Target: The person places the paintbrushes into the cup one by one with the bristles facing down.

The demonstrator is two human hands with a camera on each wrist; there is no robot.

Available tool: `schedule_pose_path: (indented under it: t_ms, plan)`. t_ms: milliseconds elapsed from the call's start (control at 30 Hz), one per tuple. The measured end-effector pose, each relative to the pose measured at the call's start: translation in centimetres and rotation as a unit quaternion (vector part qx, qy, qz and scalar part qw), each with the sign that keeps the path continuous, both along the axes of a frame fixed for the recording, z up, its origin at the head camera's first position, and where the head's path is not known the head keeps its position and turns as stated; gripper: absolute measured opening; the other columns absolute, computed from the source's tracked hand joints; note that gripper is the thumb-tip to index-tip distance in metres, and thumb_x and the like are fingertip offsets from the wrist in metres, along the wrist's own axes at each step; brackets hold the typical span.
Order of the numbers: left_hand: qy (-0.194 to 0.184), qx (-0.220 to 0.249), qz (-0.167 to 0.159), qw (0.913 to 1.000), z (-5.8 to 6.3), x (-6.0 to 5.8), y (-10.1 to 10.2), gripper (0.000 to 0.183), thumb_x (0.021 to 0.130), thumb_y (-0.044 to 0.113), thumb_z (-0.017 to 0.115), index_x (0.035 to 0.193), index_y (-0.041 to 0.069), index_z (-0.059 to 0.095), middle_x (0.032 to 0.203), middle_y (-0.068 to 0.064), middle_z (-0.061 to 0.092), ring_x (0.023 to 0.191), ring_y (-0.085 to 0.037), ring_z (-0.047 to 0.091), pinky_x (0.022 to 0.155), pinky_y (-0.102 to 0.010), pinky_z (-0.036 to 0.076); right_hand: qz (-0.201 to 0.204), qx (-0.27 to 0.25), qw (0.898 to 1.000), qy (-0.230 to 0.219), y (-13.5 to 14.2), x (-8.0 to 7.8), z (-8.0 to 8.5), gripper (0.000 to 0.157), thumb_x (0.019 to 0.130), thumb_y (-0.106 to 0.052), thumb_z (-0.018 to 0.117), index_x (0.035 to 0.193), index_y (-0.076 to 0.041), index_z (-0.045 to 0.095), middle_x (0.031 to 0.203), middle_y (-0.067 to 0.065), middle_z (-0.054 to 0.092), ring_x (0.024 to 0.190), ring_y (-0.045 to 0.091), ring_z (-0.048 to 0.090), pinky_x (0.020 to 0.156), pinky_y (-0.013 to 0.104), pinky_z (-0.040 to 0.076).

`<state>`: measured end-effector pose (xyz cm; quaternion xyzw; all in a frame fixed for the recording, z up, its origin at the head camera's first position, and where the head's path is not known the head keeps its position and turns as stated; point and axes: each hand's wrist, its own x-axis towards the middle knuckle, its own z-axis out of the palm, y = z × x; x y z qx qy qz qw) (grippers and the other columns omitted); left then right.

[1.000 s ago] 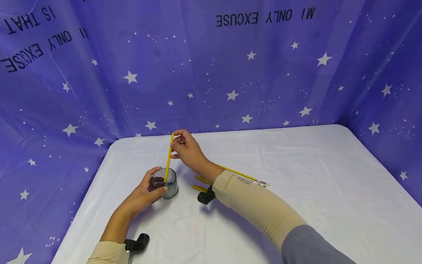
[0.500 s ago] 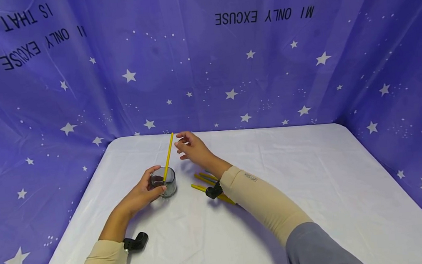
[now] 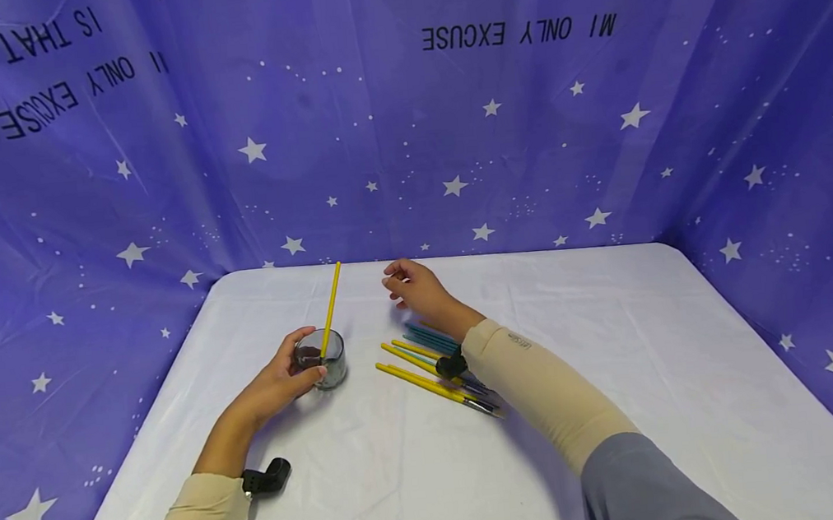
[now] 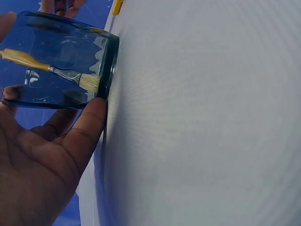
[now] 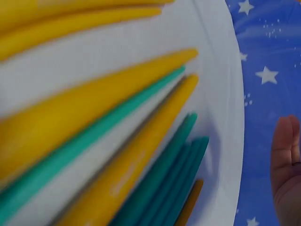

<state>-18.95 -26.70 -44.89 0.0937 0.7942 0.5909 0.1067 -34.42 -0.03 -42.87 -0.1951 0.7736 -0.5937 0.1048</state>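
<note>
My left hand grips a clear greyish glass standing on the white table, fingers round its far side and thumb on the near side. In the glass leans a yellow-handled paintbrush; the left wrist view shows its pale bristles down at the glass bottom. My right hand hovers to the right of the glass, fingers loosely bent and holding nothing. Below its wrist lie several paintbrushes, with yellow handles and teal handles, partly hidden by the wrist camera and sleeve.
The white-covered table is backed by a purple star-printed curtain along its far edge and both sides. A black wrist camera juts from my left wrist, and another camera hangs over the loose brushes.
My right hand has let go of the yellow paintbrush, which now leans in the glass, and has moved right, uncovering more of the loose brushes. My left hand stays on the glass.
</note>
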Motion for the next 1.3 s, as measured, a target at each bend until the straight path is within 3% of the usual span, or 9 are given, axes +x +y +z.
schedule_pose_path:
  t_ms: [100,300,533,700,933,1167,1300]
  plan:
    - [0.001,-0.002,-0.001,1.0,-0.1,0.0,0.0,0.075,0.096,0.015,0.065,0.154,0.015,0.017,0.132,-0.026,0.044,0.107,-0.026,0.051,0.084,-0.03,0.048,-0.006,0.029,1.0,0.009,1.0,-0.5,-0.4,0.028,0.101,-0.022,0.059,0.122,-0.004,0.057,0.111,0.022,0.058,0.101,0.04,0.062,0.073,0.034,0.056]
    - [0.005,-0.008,0.002,0.9999,-0.2,-0.2,0.0,0.074,0.096,0.016,0.065,0.154,0.014,0.019,0.131,-0.025,0.046,0.106,-0.025,0.052,0.084,-0.031,0.048,-0.011,0.096,0.995,0.03,2.6,-1.0,-1.0,0.023,0.099,-0.019,0.062,0.116,-0.004,0.059,0.1,0.012,0.06,0.091,0.033,0.064,0.067,0.034,0.056]
    - [0.009,-0.008,0.004,0.9999,-0.2,-0.3,0.0,0.074,0.095,0.016,0.065,0.154,0.014,0.019,0.131,-0.025,0.046,0.105,-0.027,0.051,0.083,-0.031,0.048,0.0,0.178,0.981,0.073,4.4,-0.8,-1.1,0.016,0.098,-0.016,0.063,0.11,-0.006,0.065,0.091,0.007,0.062,0.07,0.023,0.061,0.062,0.031,0.052]
    - [0.013,-0.007,0.002,0.9999,-0.3,-0.2,-0.1,0.074,0.095,0.014,0.065,0.154,0.013,0.019,0.131,-0.026,0.045,0.106,-0.026,0.052,0.083,-0.03,0.048,0.019,0.209,0.976,0.056,5.2,-0.9,-1.0,0.012,0.098,-0.015,0.064,0.107,-0.007,0.065,0.09,0.01,0.063,0.068,0.021,0.059,0.059,0.029,0.049]
    - [0.007,-0.01,0.002,0.9999,-0.3,-0.2,-0.1,0.074,0.096,0.016,0.065,0.154,0.014,0.019,0.133,-0.026,0.045,0.109,-0.027,0.051,0.085,-0.03,0.048,0.061,0.281,0.957,0.043,5.9,-1.0,-0.9,0.014,0.098,-0.016,0.064,0.109,-0.009,0.064,0.088,0.005,0.063,0.066,0.016,0.056,0.062,0.028,0.046]
    - [0.007,-0.003,0.002,1.0,-0.1,0.0,0.0,0.074,0.096,0.014,0.064,0.154,0.012,0.018,0.131,-0.026,0.046,0.107,-0.026,0.051,0.084,-0.029,0.047,0.103,0.289,0.952,0.008,6.2,-0.7,-0.6,0.012,0.096,-0.012,0.065,0.107,-0.008,0.065,0.083,0.008,0.063,0.064,0.017,0.055,0.059,0.029,0.046]
    - [0.007,-0.001,0.001,1.0,0.0,0.0,0.0,0.074,0.096,0.014,0.064,0.154,0.012,0.018,0.131,-0.026,0.047,0.106,-0.025,0.051,0.084,-0.029,0.047,0.11,0.303,0.946,0.015,6.1,-0.5,-0.4,0.013,0.094,-0.01,0.067,0.107,-0.007,0.065,0.083,0.005,0.062,0.066,0.016,0.056,0.06,0.027,0.046]
